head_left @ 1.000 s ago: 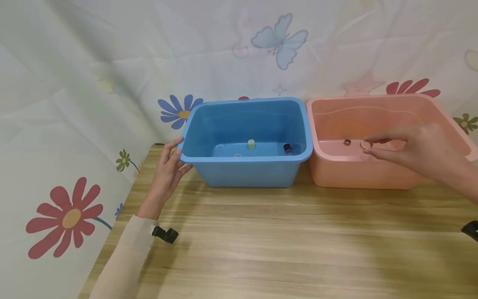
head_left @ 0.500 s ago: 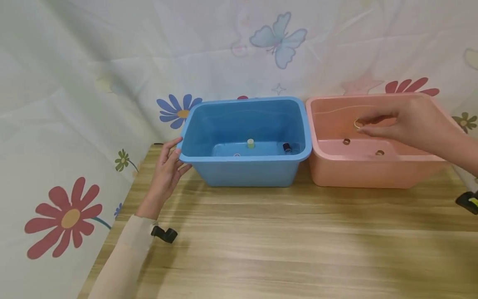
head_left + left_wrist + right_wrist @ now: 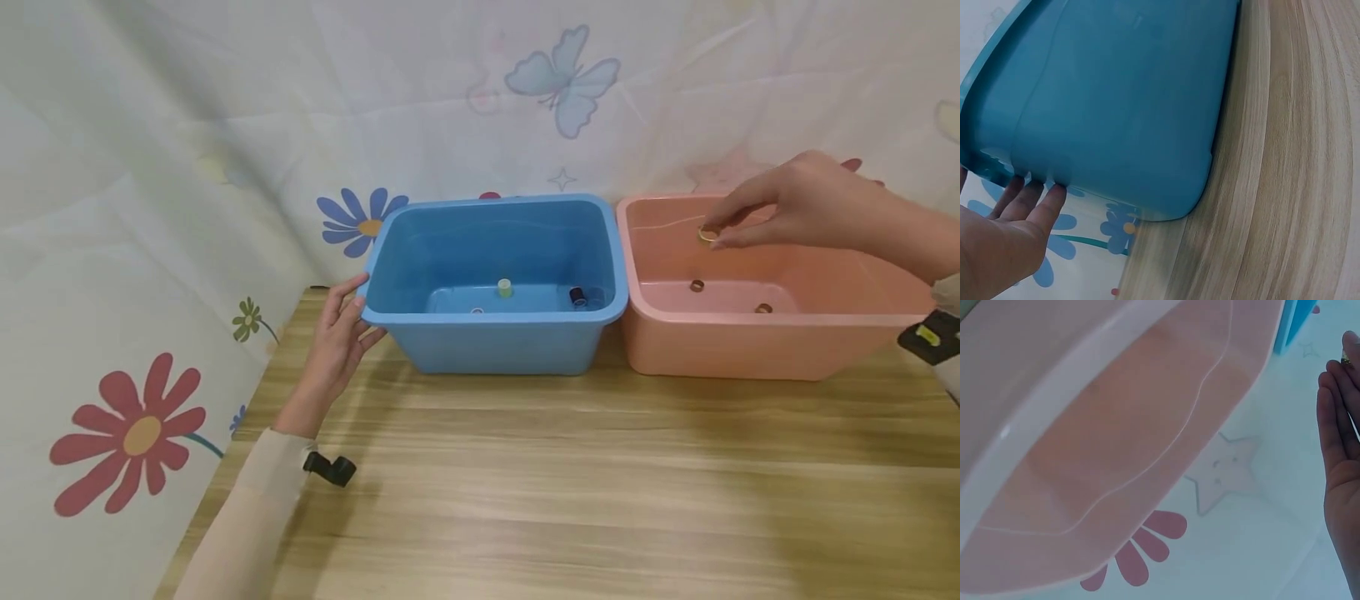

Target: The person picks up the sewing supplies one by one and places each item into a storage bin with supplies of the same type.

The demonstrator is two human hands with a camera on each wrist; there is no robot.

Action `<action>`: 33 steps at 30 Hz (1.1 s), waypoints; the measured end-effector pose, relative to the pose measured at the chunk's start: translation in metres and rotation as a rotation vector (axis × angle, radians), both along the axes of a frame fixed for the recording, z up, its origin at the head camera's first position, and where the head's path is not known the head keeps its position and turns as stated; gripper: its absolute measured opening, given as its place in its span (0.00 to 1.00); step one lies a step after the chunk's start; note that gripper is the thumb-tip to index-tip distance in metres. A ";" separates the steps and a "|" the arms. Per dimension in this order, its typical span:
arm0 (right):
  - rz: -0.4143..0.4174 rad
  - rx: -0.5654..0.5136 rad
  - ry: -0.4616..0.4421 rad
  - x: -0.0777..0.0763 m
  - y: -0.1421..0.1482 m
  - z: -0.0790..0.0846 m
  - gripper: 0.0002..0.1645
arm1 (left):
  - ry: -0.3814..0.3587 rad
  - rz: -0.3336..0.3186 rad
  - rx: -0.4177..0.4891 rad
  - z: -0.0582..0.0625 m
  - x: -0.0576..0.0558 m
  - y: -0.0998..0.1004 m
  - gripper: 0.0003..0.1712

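In the head view my right hand point(image 3: 798, 212) pinches a thin gold ring point(image 3: 707, 235) between thumb and fingertips, high inside the pink tub point(image 3: 735, 346). Two similar small gold-brown rings point(image 3: 697, 285) lie on that tub's floor. My left hand point(image 3: 333, 342) holds the left rim of the blue tub point(image 3: 495, 346); in the left wrist view its fingertips point(image 3: 1054, 197) press the outer wall under the rim. Inside the blue tub stand a pale yellow-green cylinder point(image 3: 505, 288) and a dark cylinder point(image 3: 577, 297), and a small whitish ring point(image 3: 477, 312) shows at the front.
Both tubs stand side by side, rims meeting, on a wood-grain table point(image 3: 525, 483). Behind and to the left hangs a white curtain point(image 3: 450, 100) with printed flowers and a butterfly. Black wrist mounts point(image 3: 330, 469) sit on both forearms.
My right hand has lifted the gold ring up from near the pink tub's floor and slightly left, uncovering another ring below. My left hand has kept its place on the blue tub.
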State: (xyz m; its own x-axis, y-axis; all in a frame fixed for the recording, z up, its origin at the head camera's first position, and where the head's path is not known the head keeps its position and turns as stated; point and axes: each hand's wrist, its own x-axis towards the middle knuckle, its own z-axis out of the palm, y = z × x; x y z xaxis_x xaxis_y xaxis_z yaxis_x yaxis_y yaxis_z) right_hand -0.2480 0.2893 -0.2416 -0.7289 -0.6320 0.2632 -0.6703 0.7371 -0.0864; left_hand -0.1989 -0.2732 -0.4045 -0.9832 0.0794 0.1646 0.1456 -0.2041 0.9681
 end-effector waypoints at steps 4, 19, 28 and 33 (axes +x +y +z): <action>0.047 0.048 -0.054 -0.016 0.001 0.001 0.16 | 0.006 0.002 0.001 0.000 0.001 -0.001 0.28; -0.106 0.100 -0.413 -0.067 0.019 -0.012 0.20 | -0.021 0.011 0.012 -0.005 -0.005 0.005 0.29; -0.071 0.069 -0.529 -0.088 0.014 -0.028 0.21 | -0.007 0.025 0.009 -0.001 -0.005 0.000 0.27; -0.042 0.106 -0.545 -0.101 0.015 -0.039 0.21 | -0.014 0.029 0.004 -0.001 -0.003 0.000 0.27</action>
